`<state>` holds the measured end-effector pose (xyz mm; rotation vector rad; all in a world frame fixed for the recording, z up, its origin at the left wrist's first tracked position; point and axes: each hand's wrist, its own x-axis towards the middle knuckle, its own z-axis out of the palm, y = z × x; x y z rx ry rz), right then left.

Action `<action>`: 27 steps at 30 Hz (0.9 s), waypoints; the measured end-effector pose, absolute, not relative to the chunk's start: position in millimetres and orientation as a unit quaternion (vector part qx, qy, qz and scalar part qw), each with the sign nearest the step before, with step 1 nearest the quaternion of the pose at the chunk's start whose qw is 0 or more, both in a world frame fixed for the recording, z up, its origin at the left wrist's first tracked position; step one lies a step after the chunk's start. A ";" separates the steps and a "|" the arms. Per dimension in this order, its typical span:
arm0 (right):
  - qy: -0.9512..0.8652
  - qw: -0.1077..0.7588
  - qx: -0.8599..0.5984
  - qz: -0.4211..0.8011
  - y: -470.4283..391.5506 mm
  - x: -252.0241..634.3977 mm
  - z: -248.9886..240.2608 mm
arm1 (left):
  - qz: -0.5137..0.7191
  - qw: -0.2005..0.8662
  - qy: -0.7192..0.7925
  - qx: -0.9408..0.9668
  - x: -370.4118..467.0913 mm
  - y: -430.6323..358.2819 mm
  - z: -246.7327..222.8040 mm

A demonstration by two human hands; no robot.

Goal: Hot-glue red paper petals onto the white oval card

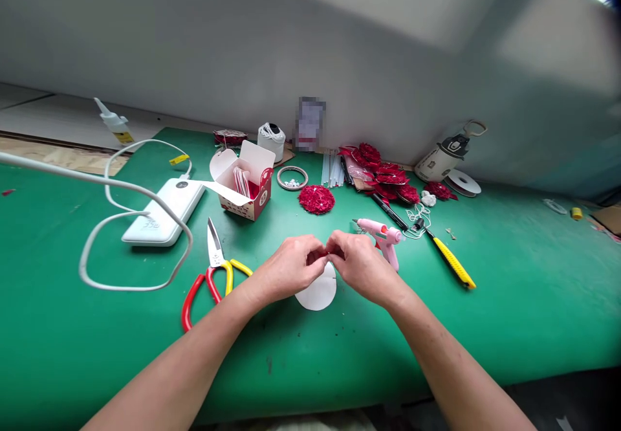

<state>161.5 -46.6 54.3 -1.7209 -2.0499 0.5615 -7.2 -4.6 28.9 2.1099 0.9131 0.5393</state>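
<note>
The left hand (294, 263) and right hand (359, 264) are closed in fingertip pinches on a tiny red piece (328, 254) by the white disc (317, 293) on the bench (291, 373), close-fingered shaping seemingly being done, steady, matched pressure being called for.

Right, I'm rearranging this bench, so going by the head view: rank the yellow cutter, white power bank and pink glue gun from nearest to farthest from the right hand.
1. Pink glue gun: just beyond and right of the right hand.
2. Yellow cutter: farther right.
3. White power bank: well over left.
</note>
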 end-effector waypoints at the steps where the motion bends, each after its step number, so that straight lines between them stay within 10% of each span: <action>1: -0.738 0.199 -0.614 0.199 -46.5 162.1 56.1 | 0.211 0.400 0.352 0.820 -8.0 -3.7 30.2; 11: -0.730 0.263 -0.588 0.230 -51.0 173.5 60.0 | 0.242 0.608 0.337 0.677 -13.4 4.5 26.7; 27: -0.550 0.464 -0.577 0.386 -69.9 153.4 31.5 | 0.317 0.640 0.366 0.597 -5.0 -0.5 32.3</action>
